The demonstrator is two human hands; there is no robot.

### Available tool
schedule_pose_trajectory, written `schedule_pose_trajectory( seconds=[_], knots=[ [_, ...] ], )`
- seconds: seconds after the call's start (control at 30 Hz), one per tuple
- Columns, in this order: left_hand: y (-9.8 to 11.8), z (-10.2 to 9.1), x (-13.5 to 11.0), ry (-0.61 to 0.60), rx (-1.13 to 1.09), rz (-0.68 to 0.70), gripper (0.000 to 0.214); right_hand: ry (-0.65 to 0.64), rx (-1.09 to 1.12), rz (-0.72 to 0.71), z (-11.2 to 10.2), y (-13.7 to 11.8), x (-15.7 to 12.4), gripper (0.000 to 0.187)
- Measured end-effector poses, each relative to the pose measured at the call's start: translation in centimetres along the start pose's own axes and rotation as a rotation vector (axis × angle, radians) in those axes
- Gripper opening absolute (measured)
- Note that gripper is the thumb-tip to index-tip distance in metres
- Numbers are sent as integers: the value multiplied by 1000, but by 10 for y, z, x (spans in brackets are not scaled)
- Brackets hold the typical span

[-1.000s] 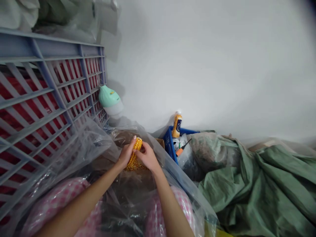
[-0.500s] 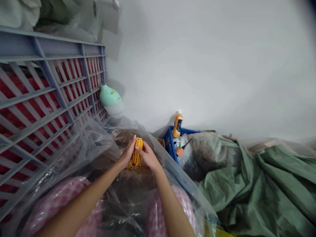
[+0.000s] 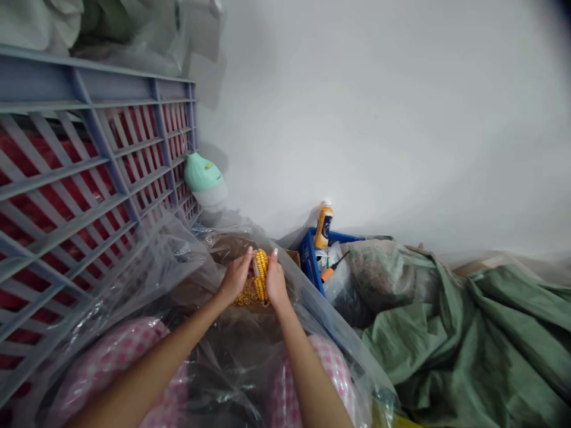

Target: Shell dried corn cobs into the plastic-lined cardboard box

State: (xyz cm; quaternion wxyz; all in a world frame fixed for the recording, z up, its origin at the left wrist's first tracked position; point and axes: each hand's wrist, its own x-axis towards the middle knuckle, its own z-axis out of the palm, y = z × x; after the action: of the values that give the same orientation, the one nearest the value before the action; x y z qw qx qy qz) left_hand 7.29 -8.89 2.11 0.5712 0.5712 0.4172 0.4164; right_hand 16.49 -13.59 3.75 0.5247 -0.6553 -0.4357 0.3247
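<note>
The corn cob (image 3: 262, 274) is clamped between the left hand (image 3: 236, 279) and right hand (image 3: 275, 284), over loose kernels (image 3: 244, 296). It has just turned, showing a bare left side, so shelling looks partly done. Clear plastic (image 3: 181, 252) surrounds it; a blue crate (image 3: 307, 261) stands right.

No lettering could be made out. The yellow bottle (image 3: 319, 235) bore a dark label (image 3: 327, 223) with pale marks too small to read, and the mint-green bulb (image 3: 200, 175) carried a small orange sticker (image 3: 208, 166) and tiny dark print (image 3: 218, 177), likewise illegible.
</note>
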Motion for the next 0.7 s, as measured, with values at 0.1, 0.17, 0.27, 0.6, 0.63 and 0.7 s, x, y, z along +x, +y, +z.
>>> schedule_pose_trajectory(
  seconds=[0.1, 0.17, 0.27, 0.6, 0.63, 0.7],
  knots=[
    [2, 3, -6, 60, 157, 137, 44, 27, -77, -23, 4, -1, -3, 63],
    [2, 4, -9, 143, 241, 176, 41, 36, -110, -27, 9, -1, -7, 62],
    [2, 5, -12, 185, 348, 170, 42, 63, -83, 21, 14, -1, -11, 62],
    [-2, 10, -12, 196, 134, 73, 43, 79, -68, 22, 21, -6, -15, 58],
    [-4, 10, -12, 220, 132, 51, 44, 70, -77, 16, 23, -5, -16, 58],
    [-8, 10, -12, 252, 156, 5, 46, 62, -103, 12, 27, -4, -18, 57]
  ],
)
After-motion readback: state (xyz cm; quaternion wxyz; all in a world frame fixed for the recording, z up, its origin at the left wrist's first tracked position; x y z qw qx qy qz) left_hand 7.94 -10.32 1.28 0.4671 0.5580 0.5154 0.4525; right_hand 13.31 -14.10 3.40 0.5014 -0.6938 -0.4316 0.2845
